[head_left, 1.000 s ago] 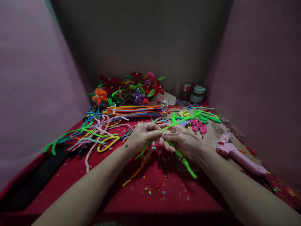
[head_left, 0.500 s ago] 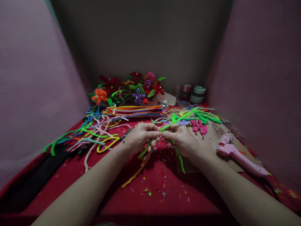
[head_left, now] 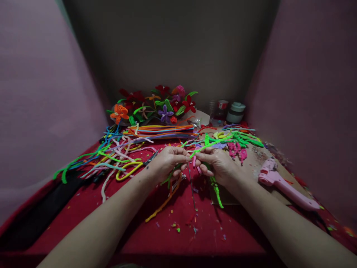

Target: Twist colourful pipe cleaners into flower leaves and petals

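My left hand [head_left: 167, 162] and my right hand [head_left: 217, 163] meet over the red cloth [head_left: 195, 234], fingertips pinched together on a bright green pipe cleaner [head_left: 208, 145]. One end of it rises up and to the right from my fingers. A twisted green length [head_left: 216, 190] hangs down below my right hand. A thin dark wire stem [head_left: 191, 186] drops from between the two hands toward the cloth. An orange pipe cleaner [head_left: 164, 203] lies under my left hand.
Loose pipe cleaners in many colours [head_left: 119, 156] sprawl to the left and a straight bundle [head_left: 161, 130] lies behind. Finished pipe-cleaner flowers [head_left: 156, 106] sit at the back, beside two jars [head_left: 235, 111]. A pink glue gun [head_left: 284, 188] rests on cardboard at right. Scissors [head_left: 150, 158] lie near my left hand.
The hanging green length has swung from slanting out right to hanging nearly straight under my right hand. My hands have stayed pinched together and shifted slightly, turning the piece.
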### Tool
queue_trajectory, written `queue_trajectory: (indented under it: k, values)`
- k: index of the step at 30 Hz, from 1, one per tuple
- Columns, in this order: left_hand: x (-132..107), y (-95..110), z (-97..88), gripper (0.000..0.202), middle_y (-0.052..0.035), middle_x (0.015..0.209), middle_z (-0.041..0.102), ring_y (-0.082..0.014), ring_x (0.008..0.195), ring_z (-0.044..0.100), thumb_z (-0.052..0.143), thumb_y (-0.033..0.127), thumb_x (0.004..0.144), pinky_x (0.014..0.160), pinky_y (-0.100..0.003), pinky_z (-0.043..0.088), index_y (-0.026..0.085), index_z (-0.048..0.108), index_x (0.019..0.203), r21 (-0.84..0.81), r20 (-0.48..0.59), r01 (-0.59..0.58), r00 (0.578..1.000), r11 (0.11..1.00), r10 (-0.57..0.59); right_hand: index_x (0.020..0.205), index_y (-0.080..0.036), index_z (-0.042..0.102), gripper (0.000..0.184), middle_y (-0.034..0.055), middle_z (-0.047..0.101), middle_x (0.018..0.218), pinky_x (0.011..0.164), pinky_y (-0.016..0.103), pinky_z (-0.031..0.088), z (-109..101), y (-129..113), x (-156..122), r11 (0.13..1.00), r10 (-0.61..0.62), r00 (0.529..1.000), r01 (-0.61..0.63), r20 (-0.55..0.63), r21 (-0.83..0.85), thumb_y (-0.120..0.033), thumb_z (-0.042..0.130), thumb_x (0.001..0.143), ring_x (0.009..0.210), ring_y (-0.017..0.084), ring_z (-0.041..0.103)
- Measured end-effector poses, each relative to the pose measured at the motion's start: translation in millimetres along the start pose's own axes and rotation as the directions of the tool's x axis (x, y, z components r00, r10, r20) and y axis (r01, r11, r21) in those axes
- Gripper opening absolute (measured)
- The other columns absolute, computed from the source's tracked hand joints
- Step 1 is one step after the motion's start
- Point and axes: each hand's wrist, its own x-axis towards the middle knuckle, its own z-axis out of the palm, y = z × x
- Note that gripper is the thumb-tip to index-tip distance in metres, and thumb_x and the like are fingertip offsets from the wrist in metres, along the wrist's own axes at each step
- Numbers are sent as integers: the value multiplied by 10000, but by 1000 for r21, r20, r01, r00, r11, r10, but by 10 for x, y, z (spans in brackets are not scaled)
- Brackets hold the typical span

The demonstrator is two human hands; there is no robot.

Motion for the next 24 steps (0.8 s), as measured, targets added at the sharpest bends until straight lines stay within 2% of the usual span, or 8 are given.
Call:
queue_trajectory:
  k: [4,8,10,13,17,19,22,24]
  values:
    - [-10,13,-19,129,50,473,492,-18,261,329,619,241,701,260,-124,190,139,543,725,12,23,1,1000,1000,-1,695,-127,544,232,-15,591,529,302,118,219,4,9,-3,999,-3,998,0,-63,-52,-255,721,618,336,16,404]
    - [-69,100,-32,137,35,498,523,-26,281,372,615,232,716,277,-125,225,134,563,797,36,73,10,997,999,-13,618,-140,510,257,-37,539,474,307,140,242,20,17,0,988,-78,992,64,-97,-140,-311,701,636,320,22,384]
    - [-94,153,-56,185,18,549,561,-41,332,438,618,204,718,311,-127,293,134,573,883,22,122,-38,992,999,35,556,-145,484,282,-56,476,419,305,153,227,40,12,-10,971,-115,989,91,-97,-221,-327,677,652,301,20,344]
    - [-80,187,-114,200,-11,631,592,-57,412,492,609,196,731,367,-150,387,116,590,913,-110,158,-128,977,986,145,503,-151,458,298,-68,414,379,309,164,197,73,4,-38,941,-108,992,81,-64,-329,-311,645,670,294,18,309]
    - [0,133,-164,208,-30,705,607,-56,472,512,605,185,732,407,-153,420,98,604,920,-298,60,-257,956,919,287,545,-164,445,258,-65,449,413,303,167,193,92,0,-66,949,-18,999,4,-41,-315,-295,636,658,296,29,337]
    - [19,99,-150,266,-14,710,605,-58,472,513,623,189,722,404,-155,411,122,591,978,-242,43,-279,954,929,298,577,-165,449,229,-61,477,443,300,161,189,92,-9,-72,967,38,999,-44,-30,-252,-286,627,655,294,28,344]
    - [1,74,-79,309,15,639,582,-53,417,470,641,243,719,378,-159,371,144,592,1007,6,70,-242,968,970,241,601,-159,468,171,-61,474,446,300,156,194,101,-27,-91,978,76,997,-74,4,-193,-252,600,656,290,24,340]
    - [-29,79,-21,272,35,554,533,-40,377,410,613,288,743,362,-151,333,132,615,966,144,57,-215,976,966,208,593,-157,476,144,-60,466,438,292,161,195,118,-35,-111,971,85,996,-79,15,-225,-231,585,651,286,29,339]
